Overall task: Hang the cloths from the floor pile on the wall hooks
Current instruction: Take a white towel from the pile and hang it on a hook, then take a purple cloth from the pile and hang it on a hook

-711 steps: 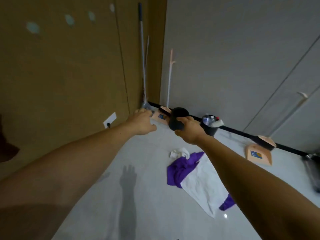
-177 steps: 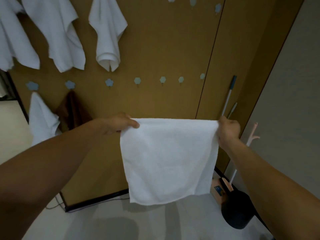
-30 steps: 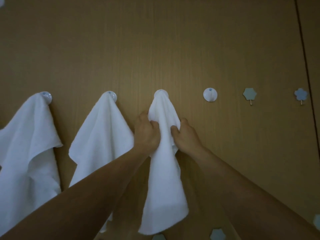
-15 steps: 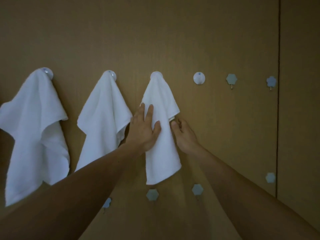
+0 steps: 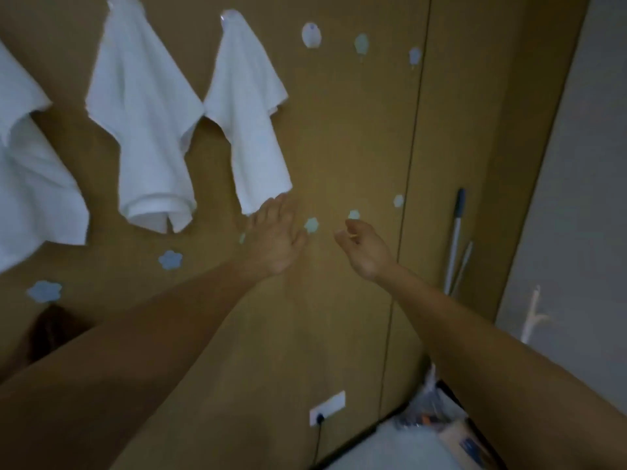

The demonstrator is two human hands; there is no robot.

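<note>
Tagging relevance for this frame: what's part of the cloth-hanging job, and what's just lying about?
Job: left white cloth, middle white cloth, right white cloth, bare round hook, flower hooks, left hand, right hand.
Lying about: mop handle, wall socket.

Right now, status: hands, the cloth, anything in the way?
Left hand open, just below the white cloth; right hand loosely curled, empty. Cloth is hung. Nothing blocks the round hook beside it.
</note>
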